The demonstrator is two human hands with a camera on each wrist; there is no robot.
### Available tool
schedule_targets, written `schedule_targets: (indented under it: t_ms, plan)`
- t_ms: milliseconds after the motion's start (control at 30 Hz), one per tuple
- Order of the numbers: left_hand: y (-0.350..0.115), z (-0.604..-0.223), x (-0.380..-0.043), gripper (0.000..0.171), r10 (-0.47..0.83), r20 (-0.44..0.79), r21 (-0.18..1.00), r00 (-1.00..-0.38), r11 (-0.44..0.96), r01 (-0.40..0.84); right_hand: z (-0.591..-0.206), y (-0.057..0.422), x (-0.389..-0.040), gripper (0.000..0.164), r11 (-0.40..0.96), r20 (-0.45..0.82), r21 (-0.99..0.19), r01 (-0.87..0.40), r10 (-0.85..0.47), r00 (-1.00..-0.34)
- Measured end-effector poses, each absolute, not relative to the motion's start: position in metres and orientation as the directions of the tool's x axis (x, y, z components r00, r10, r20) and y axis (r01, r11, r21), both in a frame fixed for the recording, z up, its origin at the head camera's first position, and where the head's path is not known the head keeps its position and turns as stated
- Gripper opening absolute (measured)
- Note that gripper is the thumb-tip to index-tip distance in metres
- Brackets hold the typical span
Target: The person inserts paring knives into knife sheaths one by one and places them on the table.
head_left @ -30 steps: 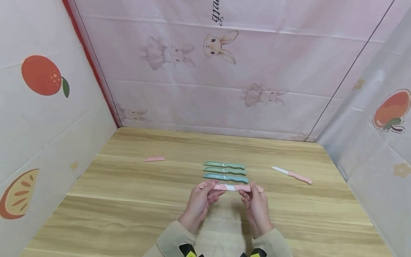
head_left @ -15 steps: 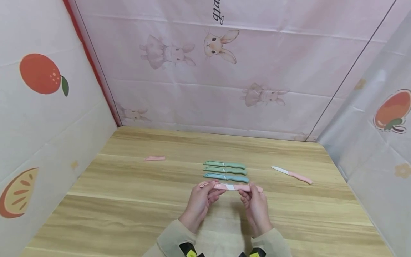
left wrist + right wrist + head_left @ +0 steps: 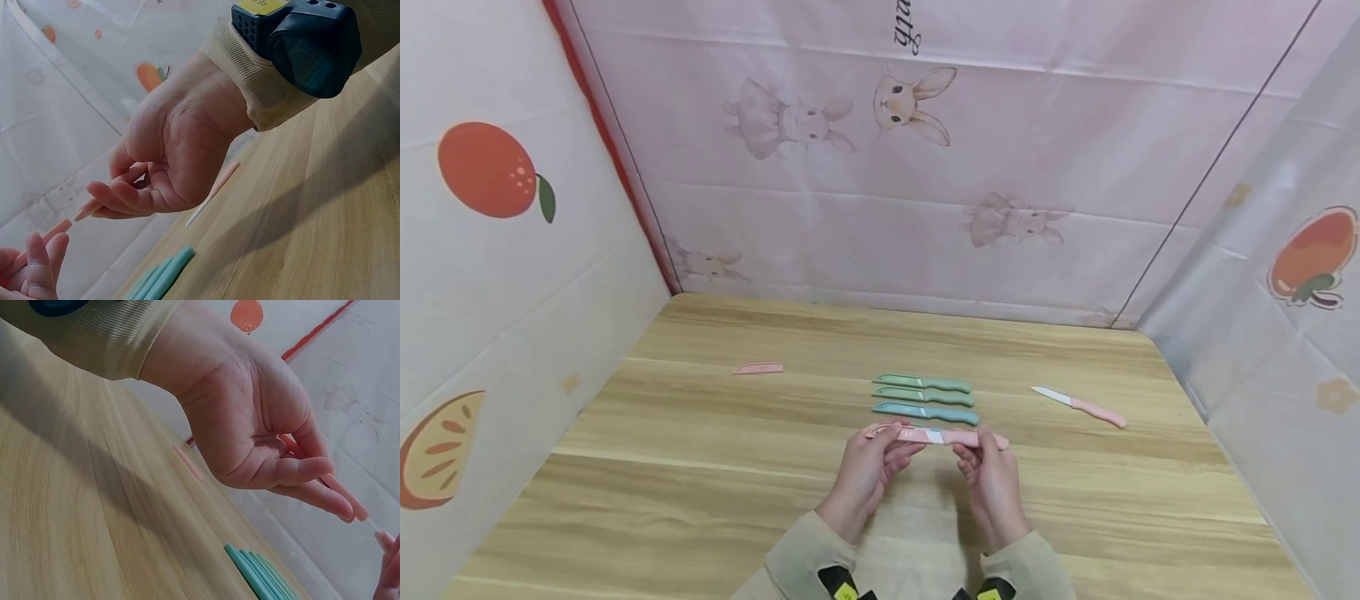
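Observation:
In the head view, a pink paring knife [image 3: 959, 438] is partly inside a pink sheath [image 3: 914, 435], with a short band of white blade showing between sheath and handle. My left hand [image 3: 867, 471] pinches the sheath between thumb and fingers. My right hand [image 3: 996, 483] grips the knife's handle, which points to the right. Both hands hold it above the table, close in front of a row of sheathed knives. The left wrist view shows the right hand [image 3: 175, 150] side-on, and the right wrist view shows the left hand [image 3: 250, 425] with the sheath jutting past its fingertips.
Just beyond the hands lie two green sheathed knives [image 3: 922, 390] and a blue one [image 3: 927, 412]. A bare-bladed pink knife [image 3: 1097, 412] lies to the right, and a loose pink sheath [image 3: 760, 367] to the left. Printed curtains surround the wooden table [image 3: 700, 492].
The right hand has shifted slightly left with the handle, and the band of bare blade is a little shorter. The left hand has stayed about where it was.

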State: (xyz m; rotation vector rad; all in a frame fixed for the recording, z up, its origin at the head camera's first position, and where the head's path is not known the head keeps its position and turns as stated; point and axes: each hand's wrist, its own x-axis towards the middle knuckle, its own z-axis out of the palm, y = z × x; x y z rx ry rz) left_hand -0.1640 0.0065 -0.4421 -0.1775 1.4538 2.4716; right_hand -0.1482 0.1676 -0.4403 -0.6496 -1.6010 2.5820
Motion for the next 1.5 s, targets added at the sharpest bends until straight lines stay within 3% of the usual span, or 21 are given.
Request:
schedule_targets:
  t_ms: [567, 1500]
  plan:
    - [0.008, -0.444, -0.163, 0.033, 0.157, -0.231, 0.847, -0.96, -0.453, -0.278, -0.445, 0.161, -0.149, 0.023, -0.468, -0.329, -0.866, 0.177, 0.266, -0.906]
    - [0.009, -0.448, -0.161, 0.031, 0.155, -0.233, 0.852, -0.96, -0.443, -0.278, -0.449, 0.152, -0.145, 0.031, -0.496, -0.302, -0.858, 0.131, 0.283, -0.91]
